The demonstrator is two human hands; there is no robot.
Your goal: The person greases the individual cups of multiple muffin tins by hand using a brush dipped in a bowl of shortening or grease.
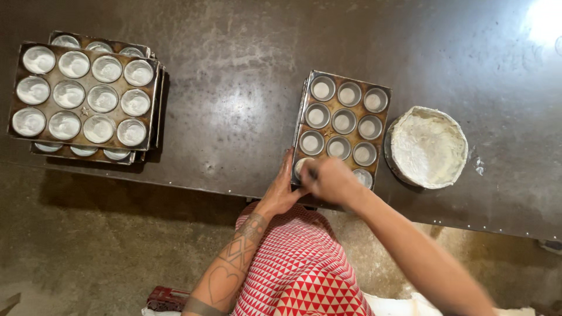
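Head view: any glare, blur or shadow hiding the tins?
Head view: strong glare at the table's top right corner; a softer sheen mid-table; right hand slightly motion-blurred over the near muffin tin; dark shadow beside the stacked tins; cups stay readable.

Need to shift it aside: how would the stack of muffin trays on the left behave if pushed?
The stack of muffin trays looks like rigid metal, probably heavy. The trays sit askew, so the top one may slide off. The cups' white coating looks powdery or greasy, likely slippery.
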